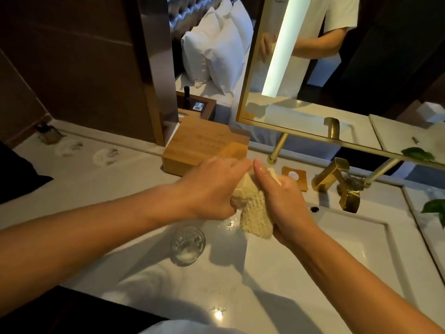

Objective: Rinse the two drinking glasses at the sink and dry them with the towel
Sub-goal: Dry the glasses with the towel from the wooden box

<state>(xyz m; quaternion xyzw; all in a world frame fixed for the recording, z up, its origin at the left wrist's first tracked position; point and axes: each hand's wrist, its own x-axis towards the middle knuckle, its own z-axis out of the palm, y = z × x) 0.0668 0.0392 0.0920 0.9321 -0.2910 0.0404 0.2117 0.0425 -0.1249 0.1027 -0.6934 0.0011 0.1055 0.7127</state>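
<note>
Two hands are meeting near the left edge of the sink basin (349, 249), both closing on a cream waffle-weave towel (255, 213). The left hand (212, 186) is curling its fingers round the bunched upper end of the cloth. The right hand (281, 201) is gripping the lower part, thumb lying along the top while a loose flap is hanging below the palm.

One drinking glass (188, 245) is standing upright on the white counter (108, 179), just beside the basin and below the left wrist, with droplets shining near it. The other glass is not plainly showing. Judging by the bulge, it is probably sitting inside the towel, though cloth and fingers are hiding it.

The step in hand looks like drying. To do it well, one hand should be holding firmly through the cloth while the other is turning, so the towel is wiping wall and rim all round. A fold should then be going inside to reach the bottom. Squeezing hard is risking a slip or a crack, since wet glass is slick. Working well apart from the gold faucet (337, 182) is lowering the chance of a knock.
</note>
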